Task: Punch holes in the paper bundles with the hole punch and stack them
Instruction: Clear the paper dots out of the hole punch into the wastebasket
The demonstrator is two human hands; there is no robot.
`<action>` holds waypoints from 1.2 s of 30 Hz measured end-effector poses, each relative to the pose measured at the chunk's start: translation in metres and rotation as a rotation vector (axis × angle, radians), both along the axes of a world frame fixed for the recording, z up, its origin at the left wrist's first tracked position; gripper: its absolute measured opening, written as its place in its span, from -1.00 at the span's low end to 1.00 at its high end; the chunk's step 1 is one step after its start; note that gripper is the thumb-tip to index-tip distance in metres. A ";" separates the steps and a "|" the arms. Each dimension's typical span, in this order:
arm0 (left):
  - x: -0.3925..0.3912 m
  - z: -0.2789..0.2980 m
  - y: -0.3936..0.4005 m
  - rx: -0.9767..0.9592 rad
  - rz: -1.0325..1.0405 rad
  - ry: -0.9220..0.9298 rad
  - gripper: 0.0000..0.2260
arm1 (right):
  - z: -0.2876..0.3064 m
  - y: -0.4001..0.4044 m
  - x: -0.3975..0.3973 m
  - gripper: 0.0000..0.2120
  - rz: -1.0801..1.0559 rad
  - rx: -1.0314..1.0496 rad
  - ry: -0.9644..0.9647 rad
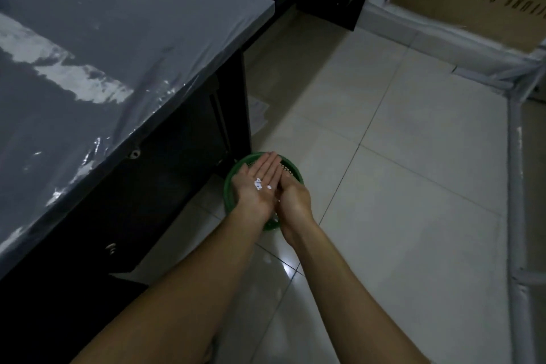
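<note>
Left hand [260, 186]: flat, palm up, carrying white paper punchings [260, 185].
Right hand [292, 195]: open, edge-on against the left.
Bin [229, 186]: green, on the floor by the table [118, 38] corner.
Bundles, punch: unseen.
Tip: tilt and brush over bin's middle.

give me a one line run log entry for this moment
left hand open, palm up | paper bits on palm | right hand beside | over green basket
</note>
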State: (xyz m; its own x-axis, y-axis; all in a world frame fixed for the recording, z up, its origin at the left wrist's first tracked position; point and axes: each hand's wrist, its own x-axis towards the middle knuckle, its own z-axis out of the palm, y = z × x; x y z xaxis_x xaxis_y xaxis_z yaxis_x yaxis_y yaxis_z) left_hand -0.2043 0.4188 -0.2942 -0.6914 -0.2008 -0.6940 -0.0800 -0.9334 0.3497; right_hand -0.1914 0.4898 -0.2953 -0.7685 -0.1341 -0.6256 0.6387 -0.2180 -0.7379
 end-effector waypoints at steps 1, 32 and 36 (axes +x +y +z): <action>-0.003 -0.007 -0.004 -0.003 0.010 -0.009 -0.50 | -0.006 -0.002 0.001 -0.67 0.041 0.055 0.050; -0.024 -0.073 -0.047 -0.114 -0.162 -0.089 -0.29 | -0.085 -0.018 0.011 -0.44 0.491 0.386 0.492; -0.027 -0.064 -0.045 -0.095 -0.149 -0.089 -0.28 | -0.079 -0.010 0.009 -0.52 0.432 0.390 0.515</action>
State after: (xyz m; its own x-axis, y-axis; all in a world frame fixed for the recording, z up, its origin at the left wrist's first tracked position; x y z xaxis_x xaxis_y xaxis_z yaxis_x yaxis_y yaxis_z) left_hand -0.2318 0.3738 -0.3578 -0.6552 -0.1682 -0.7365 -0.2494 -0.8720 0.4211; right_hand -0.1824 0.4799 -0.3742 -0.9050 -0.3309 -0.2673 0.1639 0.3088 -0.9369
